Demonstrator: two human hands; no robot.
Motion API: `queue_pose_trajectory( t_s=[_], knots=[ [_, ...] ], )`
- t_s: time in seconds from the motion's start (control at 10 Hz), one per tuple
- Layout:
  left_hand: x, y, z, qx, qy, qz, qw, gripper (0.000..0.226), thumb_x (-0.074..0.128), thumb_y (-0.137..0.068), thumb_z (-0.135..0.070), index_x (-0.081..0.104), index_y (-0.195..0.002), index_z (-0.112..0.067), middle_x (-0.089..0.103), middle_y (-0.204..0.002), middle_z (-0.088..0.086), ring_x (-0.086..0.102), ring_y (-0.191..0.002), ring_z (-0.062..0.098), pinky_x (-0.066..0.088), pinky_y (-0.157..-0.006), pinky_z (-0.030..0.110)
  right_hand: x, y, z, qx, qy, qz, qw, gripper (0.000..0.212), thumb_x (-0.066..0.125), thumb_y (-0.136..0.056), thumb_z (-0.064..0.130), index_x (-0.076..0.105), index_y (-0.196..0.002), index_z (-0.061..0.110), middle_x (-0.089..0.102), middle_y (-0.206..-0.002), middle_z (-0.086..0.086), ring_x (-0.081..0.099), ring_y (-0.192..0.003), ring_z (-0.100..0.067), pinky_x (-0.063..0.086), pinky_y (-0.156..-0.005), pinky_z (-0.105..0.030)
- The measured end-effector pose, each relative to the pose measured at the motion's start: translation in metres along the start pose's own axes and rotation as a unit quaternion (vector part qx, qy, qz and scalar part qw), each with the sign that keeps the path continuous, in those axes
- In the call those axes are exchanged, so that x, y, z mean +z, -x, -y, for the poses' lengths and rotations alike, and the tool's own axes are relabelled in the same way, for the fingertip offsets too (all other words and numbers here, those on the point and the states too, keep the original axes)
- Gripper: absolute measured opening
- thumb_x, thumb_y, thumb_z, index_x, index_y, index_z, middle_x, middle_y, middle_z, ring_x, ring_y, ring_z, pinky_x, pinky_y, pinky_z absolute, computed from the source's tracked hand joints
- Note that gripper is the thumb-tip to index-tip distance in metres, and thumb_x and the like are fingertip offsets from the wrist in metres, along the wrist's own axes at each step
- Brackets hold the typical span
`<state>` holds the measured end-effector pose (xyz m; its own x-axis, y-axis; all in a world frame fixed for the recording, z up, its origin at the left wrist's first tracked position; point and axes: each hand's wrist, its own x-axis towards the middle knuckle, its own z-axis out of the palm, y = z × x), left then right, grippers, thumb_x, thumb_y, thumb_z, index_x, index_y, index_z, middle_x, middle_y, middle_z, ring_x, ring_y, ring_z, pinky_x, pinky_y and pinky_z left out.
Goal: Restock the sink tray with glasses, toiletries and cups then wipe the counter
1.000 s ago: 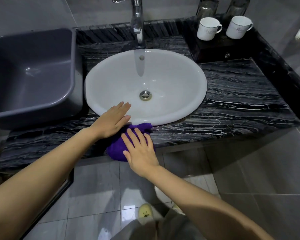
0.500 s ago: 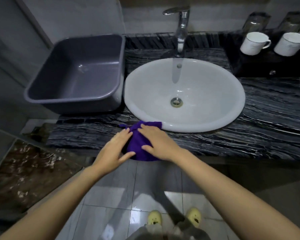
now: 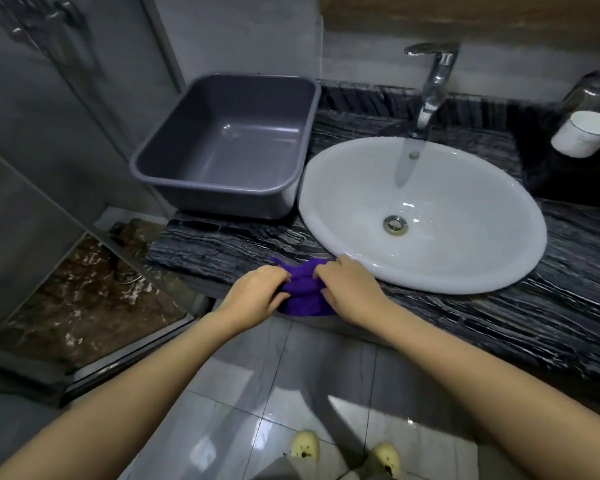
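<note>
Bunching the purple cloth (image 3: 303, 292) at the front edge of the table (image 3: 499, 323), both hands are on it. The left hand (image 3: 257, 294) has its fingers curled into the cloth's left side. The right hand (image 3: 352, 294) pinches its right side, knuckles touching the front rim of the sink (image 3: 447, 209). The cloth is gathered in a lump between them, and its lower part hangs over the table's front edge.

Step, as I judge it: wiping the table, with the restock seemingly done. A white cup (image 3: 584, 136) stands on the dark tray (image 3: 541, 174) in the far right corner, with an upturned glass (image 3: 593, 93) behind it. The rest of the tray is cut off by the frame, so I can't confirm the toiletries.

A grey tub (image 3: 229, 147) sits at the far left corner, just beside the sink. The tap (image 3: 433, 84) stands at the back edge.

The next move likely calls for flattening or refolding the cloth into a pad. Then press it down and sweep along the front strip, left under the tub's front side or right past the sink. Keep the cloth on the table so it doesn't slip off the edge to the floor (image 3: 291, 375).
</note>
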<state>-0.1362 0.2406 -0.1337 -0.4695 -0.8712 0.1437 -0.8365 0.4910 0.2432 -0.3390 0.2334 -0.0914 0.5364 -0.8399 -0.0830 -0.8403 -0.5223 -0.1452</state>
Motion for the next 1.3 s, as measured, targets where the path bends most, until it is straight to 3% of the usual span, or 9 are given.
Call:
queue_pose_trajectory(
  t_s=[0.1, 0.2, 0.4, 0.5, 0.6, 0.9, 1.1, 1.2, 1.3],
  knots=[
    [-0.022, 0.000, 0.012, -0.088, 0.145, -0.013, 0.985, 0.029, 0.051, -0.080, -0.028, 0.059, -0.100, -0.008, 0.063, -0.095, 0.003, 0.059, -0.088, 0.020, 0.038, -0.076, 0.022, -0.021, -0.024, 0.000, 0.011, -0.043, -0.003, 0.999, 0.029, 0.049, -0.088, 0.022, 0.056, -0.115, 0.015, 0.064, -0.115, -0.009, 0.051, -0.110, -0.033, 0.040, -0.090, -0.041],
    [-0.052, 0.000, 0.030, -0.149, 0.253, -0.019, 0.956, 0.029, 0.055, -0.079, -0.033, 0.060, -0.100, -0.013, 0.060, -0.086, -0.009, 0.054, -0.074, -0.008, 0.039, -0.071, 0.009, -0.034, -0.051, 0.005, 0.023, -0.178, 0.041, 0.983, 0.024, 0.050, -0.090, 0.022, 0.057, -0.110, 0.011, 0.065, -0.111, -0.012, 0.057, -0.103, -0.032, 0.044, -0.082, -0.036],
    [-0.085, -0.009, 0.069, -0.338, 0.473, -0.031, 0.813, 0.022, 0.063, -0.086, -0.009, 0.058, -0.106, -0.013, 0.067, -0.060, -0.015, 0.059, -0.055, -0.008, 0.045, -0.049, 0.009, -0.033, -0.093, 0.020, 0.170, -0.451, 0.033, 0.875, 0.022, 0.068, -0.083, 0.022, 0.061, -0.095, 0.005, 0.059, -0.086, -0.008, 0.056, -0.062, -0.015, 0.049, -0.046, -0.017],
    [-0.077, -0.009, 0.082, -0.412, 0.478, -0.020, 0.775, 0.020, 0.065, -0.085, -0.012, 0.058, -0.104, -0.013, 0.065, -0.056, -0.011, 0.058, -0.048, -0.007, 0.044, -0.044, 0.009, -0.019, -0.112, 0.028, 0.226, -0.444, 0.073, 0.864, 0.024, 0.071, -0.080, 0.025, 0.052, -0.078, 0.010, 0.057, -0.079, -0.013, 0.057, -0.063, -0.027, 0.056, -0.059, -0.038],
    [-0.064, -0.009, 0.089, -0.450, 0.427, -0.029, 0.784, 0.019, 0.067, -0.083, -0.012, 0.059, -0.100, -0.011, 0.057, -0.066, -0.002, 0.057, -0.045, -0.004, 0.044, -0.042, 0.009, -0.007, -0.126, 0.030, 0.216, -0.362, 0.056, 0.905, 0.022, 0.070, -0.080, 0.029, 0.065, -0.084, 0.008, 0.068, -0.093, -0.015, 0.064, -0.088, -0.031, 0.052, -0.082, -0.038],
    [-0.057, -0.007, 0.093, -0.465, 0.223, -0.022, 0.857, 0.040, 0.072, -0.078, -0.019, 0.061, -0.115, -0.008, 0.064, -0.112, 0.010, 0.062, -0.101, 0.025, 0.046, -0.089, 0.031, -0.008, -0.130, 0.027, 0.200, -0.324, 0.038, 0.924, 0.041, 0.063, -0.086, 0.025, 0.060, -0.107, -0.010, 0.065, -0.113, -0.023, 0.058, -0.107, -0.037, 0.046, -0.092, -0.041],
    [-0.085, -0.002, 0.063, -0.485, 0.185, 0.100, 0.849, 0.059, 0.062, -0.086, -0.030, 0.041, -0.137, -0.010, 0.055, -0.133, 0.011, 0.056, -0.116, 0.026, 0.042, -0.092, 0.028, -0.023, -0.119, 0.023, 0.185, -0.332, 0.133, 0.915, 0.060, 0.068, -0.081, 0.031, 0.043, -0.127, 0.001, 0.049, -0.130, -0.020, 0.057, -0.110, -0.035, 0.054, -0.085, -0.044],
    [-0.107, -0.006, 0.046, -0.475, 0.148, 0.175, 0.849, 0.059, 0.056, -0.089, -0.033, 0.038, -0.139, -0.008, 0.046, -0.142, 0.011, 0.049, -0.123, 0.026, 0.042, -0.094, 0.029, -0.045, -0.111, 0.022, 0.188, -0.311, 0.246, 0.898, 0.059, 0.066, -0.085, 0.030, 0.040, -0.128, -0.001, 0.053, -0.126, -0.023, 0.059, -0.092, -0.031, 0.055, -0.081, -0.044],
    [-0.129, -0.009, 0.031, -0.460, 0.196, 0.246, 0.830, 0.044, 0.053, -0.091, -0.036, 0.045, -0.129, -0.015, 0.057, -0.129, 0.014, 0.058, -0.102, 0.022, 0.050, -0.077, 0.031, -0.073, -0.101, 0.020, 0.191, -0.252, 0.333, 0.888, 0.063, 0.057, -0.090, 0.038, 0.042, -0.133, -0.005, 0.049, -0.135, -0.024, 0.059, -0.102, -0.034, 0.050, -0.091, -0.048]
  ],
)
